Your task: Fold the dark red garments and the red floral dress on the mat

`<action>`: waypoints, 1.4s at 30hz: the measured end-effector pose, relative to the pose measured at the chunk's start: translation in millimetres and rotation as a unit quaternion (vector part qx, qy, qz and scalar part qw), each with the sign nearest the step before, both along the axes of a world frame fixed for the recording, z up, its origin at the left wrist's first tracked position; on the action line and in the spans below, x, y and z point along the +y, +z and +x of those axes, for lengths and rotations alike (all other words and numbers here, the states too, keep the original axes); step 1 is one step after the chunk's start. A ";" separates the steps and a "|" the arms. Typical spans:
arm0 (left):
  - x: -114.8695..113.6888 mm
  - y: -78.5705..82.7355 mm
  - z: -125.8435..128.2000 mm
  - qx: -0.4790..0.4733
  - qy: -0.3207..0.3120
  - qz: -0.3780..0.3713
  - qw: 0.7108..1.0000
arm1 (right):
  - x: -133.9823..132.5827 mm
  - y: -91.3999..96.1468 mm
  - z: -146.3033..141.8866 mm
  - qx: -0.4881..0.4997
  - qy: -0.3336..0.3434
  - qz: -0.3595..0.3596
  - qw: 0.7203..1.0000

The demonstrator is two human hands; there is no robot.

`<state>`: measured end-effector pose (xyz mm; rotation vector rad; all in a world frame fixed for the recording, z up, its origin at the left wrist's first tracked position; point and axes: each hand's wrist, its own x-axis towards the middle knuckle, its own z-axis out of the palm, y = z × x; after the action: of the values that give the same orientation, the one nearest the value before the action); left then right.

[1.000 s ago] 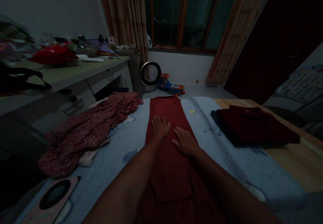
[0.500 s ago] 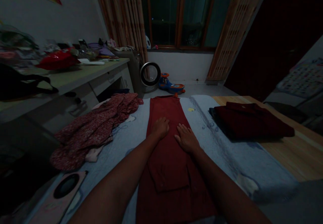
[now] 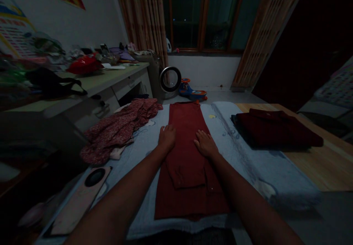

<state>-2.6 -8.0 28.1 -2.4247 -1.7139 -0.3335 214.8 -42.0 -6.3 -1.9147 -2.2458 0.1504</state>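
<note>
A dark red shirt (image 3: pixel 186 160) lies folded lengthwise on a pale blue patterned blanket (image 3: pixel 146 142), its sleeves turned in so that a cuff shows near the lower middle. My left hand (image 3: pixel 167 136) rests palm down on the shirt's left edge, fingers loosely bent and holding nothing. On the right edge lies my right hand (image 3: pixel 205 144), flat with the fingers spread a little. Beyond both hands, the far end of the shirt extends toward the window side.
To the left are a crumpled red floral garment (image 3: pixel 121 131) and a pink phone (image 3: pixel 79 202). Folded dark red clothes (image 3: pixel 275 129) sit on the right, partly over a wooden board (image 3: pixel 328 164). A cluttered desk (image 3: pixel 110 81) and a blue ride-on toy (image 3: pixel 190 90) stand farther off.
My left hand has slid left from the middle of the shirt to its edge. My right hand stays at the right edge. The view has shifted, showing the shirt's near hem.
</note>
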 end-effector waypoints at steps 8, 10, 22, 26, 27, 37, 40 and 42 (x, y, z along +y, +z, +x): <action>-83.5 -28.0 20.9 -0.027 -0.034 -0.117 0.992 | 1.2 -1.6 0.7 -0.002 0.006 0.006 1.000; -90.2 -31.6 19.2 -0.029 -0.028 -0.114 0.993 | 1.5 -0.2 2.5 0.007 0.006 0.007 1.000; -89.6 -37.0 15.8 -0.014 -0.030 -0.086 0.996 | -37.2 13.8 -41.8 0.025 0.096 0.021 0.995; -88.1 -39.8 15.5 -0.014 -0.034 -0.072 0.997 | -42.4 7.7 -36.1 0.005 0.083 -0.006 0.996; -87.9 -40.0 15.6 -0.015 -0.033 -0.073 0.997 | -42.3 6.5 -31.2 0.000 0.077 -0.005 0.997; -87.1 -36.1 12.8 -0.046 -0.039 -0.072 0.996 | -53.9 10.7 11.6 -0.014 -0.004 -0.004 1.000; -93.6 -28.5 12.4 -0.065 -0.059 -0.089 0.992 | -63.2 14.6 8.8 0.025 -0.008 0.028 0.999; -102.8 -23.6 13.2 -0.085 -0.100 -0.111 0.985 | -71.2 13.4 3.3 0.048 0.028 0.047 0.997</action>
<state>10.6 -110.8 4.4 -2.8148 -1.6519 -0.4037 218.1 -113.3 7.1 -1.7592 -2.2046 0.1404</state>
